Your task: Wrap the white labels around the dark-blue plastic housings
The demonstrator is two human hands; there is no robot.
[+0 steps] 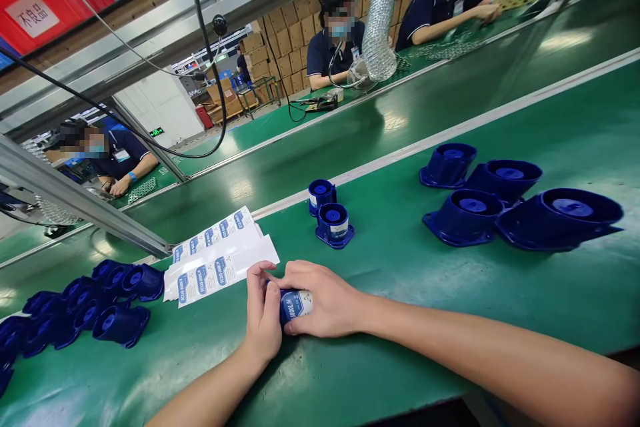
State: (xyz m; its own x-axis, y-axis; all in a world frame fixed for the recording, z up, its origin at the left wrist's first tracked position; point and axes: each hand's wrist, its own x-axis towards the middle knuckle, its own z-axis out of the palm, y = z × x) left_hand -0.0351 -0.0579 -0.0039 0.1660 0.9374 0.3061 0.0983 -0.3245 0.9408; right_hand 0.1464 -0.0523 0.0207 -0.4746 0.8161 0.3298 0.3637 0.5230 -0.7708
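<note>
The left hand (263, 328) and right hand (325, 299) grip a labelled blue housing (295, 307) between them at the near centre of the green work surface (390, 367), the left closed on its left end and the right wrapped over its right side. Printed label sheets (213, 273) lie just beyond the left hand. Two labelled upright housings (332, 232) stand farther off at centre, four blue housings (470, 210) at far right, and a cluster of blue housings (120, 325) at left.

head view | faces forward, downward | tilted | fingers (255, 293) near, bench (390, 253) beneath
</note>
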